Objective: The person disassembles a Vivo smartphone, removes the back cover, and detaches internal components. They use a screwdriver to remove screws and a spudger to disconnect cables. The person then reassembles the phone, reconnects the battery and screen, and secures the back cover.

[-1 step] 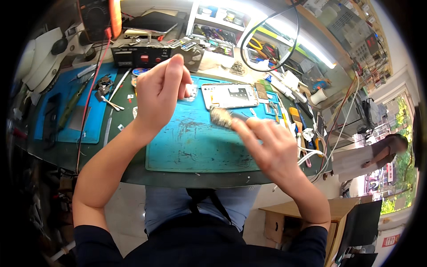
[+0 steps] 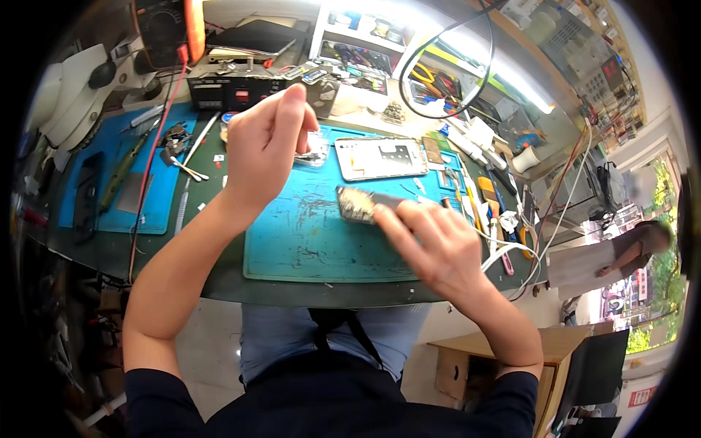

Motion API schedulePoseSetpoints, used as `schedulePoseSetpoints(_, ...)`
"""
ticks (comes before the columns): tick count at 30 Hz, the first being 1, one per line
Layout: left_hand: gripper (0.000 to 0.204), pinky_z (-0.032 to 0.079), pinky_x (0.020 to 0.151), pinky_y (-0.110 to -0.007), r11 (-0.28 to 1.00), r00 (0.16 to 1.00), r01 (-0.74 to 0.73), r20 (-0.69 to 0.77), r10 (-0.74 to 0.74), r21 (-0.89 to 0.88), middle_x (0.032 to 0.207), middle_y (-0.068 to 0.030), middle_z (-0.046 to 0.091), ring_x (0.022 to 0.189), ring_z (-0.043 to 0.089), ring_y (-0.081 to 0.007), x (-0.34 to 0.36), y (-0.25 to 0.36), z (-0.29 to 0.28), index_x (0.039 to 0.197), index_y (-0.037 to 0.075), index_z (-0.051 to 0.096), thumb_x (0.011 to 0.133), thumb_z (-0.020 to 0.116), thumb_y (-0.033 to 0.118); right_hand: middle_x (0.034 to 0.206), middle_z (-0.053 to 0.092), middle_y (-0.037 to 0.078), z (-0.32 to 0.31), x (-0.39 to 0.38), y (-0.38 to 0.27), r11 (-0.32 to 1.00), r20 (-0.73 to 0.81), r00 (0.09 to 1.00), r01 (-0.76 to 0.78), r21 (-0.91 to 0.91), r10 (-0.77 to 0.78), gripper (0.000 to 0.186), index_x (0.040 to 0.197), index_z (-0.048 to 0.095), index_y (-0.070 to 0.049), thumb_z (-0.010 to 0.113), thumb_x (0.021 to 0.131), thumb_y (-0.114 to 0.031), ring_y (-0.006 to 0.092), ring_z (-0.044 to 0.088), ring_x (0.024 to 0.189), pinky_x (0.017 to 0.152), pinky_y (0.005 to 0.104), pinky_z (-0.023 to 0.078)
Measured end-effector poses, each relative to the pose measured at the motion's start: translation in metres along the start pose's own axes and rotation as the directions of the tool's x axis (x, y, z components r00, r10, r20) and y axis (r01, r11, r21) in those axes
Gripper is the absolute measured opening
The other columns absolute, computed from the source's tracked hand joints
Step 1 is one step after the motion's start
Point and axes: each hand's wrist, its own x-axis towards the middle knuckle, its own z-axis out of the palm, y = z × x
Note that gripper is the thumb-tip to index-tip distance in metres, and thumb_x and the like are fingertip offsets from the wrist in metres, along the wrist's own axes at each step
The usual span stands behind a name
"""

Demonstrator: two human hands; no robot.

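In my right hand (image 2: 438, 241) is a brush (image 2: 355, 205), its pale bristles and dark body held above the blue work mat (image 2: 307, 255). The fingers wrap its handle, and the index finger rests along its side. My left hand (image 2: 261, 146) is raised above the mat's left part, fingers curled in and thumb on top. Whether anything sits inside those fingers is hidden. Beyond the brush lies a phone's white housing (image 2: 401, 169) with its inside facing up. A small clear container (image 2: 315, 153) is partly covered by my left hand.
Cotton swabs (image 2: 191, 172) and a second blue mat (image 2: 157, 212) lie at the left. A black box with a red switch (image 2: 241, 95) stands at the back. Brushes and hand tools line the right, near white cables (image 2: 504, 252). Another person (image 2: 606, 255) is far right.
The brush has dropped a little toward me and its bristles now face more into view. My left hand keeps its curled pose, and the whole scene has shifted slightly right.
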Motion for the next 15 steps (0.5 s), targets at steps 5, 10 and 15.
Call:
schedulePoseSetpoints(5, 0.024, 0.054, 0.072, -0.031, 0.873, 0.999, -0.007, 0.050, -0.020, 0.487, 0.081, -0.0107, 0.070, 0.072, 0.068, -0.0164, 0.029, -0.026, -0.021, 0.108, -0.002, 0.069, 0.099, 0.070, 0.020, 0.106, 0.063, 0.003, 0.033, -0.011, -0.022, 0.990, -0.039, 0.991, 0.132, 0.043, -0.130, 0.041, 0.124, 0.070, -0.011, 0.067, 0.083, -0.012, 0.0170, 0.065, 0.092, 0.067, 0.0293, 0.050)
schedulePoseSetpoints(10, 0.050, 0.054, 0.096, -0.040, 0.807, 0.920, -0.068, 0.349, -0.176, 0.587, 0.117, -0.0210, 0.069, 0.109, 0.068, -0.0317, 0.023, -0.041, -0.041, 0.128, -0.002, 0.063, 0.089, 0.081, 0.021, 0.102, 0.068, 0.002, 0.027, -0.009, -0.020, 0.954, 0.039, 0.999, -0.013, 0.300, 0.002, 0.037, 0.122, 0.072, -0.012, 0.074, 0.086, -0.012, 0.0183, 0.070, 0.089, 0.068, 0.0316, 0.054)
schedulePoseSetpoints(15, 0.067, 0.052, 0.100, -0.042, 0.739, 0.863, -0.137, 0.446, -0.237, 0.659, 0.128, -0.0204, 0.063, 0.115, 0.065, -0.0342, 0.012, -0.033, -0.035, 0.136, -0.002, 0.054, 0.081, 0.087, 0.017, 0.094, 0.072, 0.007, 0.014, 0.000, 0.000, 0.903, -0.018, 0.966, -0.234, 0.361, 0.257, 0.036, 0.121, 0.072, -0.008, 0.079, 0.085, -0.009, 0.0255, 0.072, 0.083, 0.069, 0.0366, 0.056)
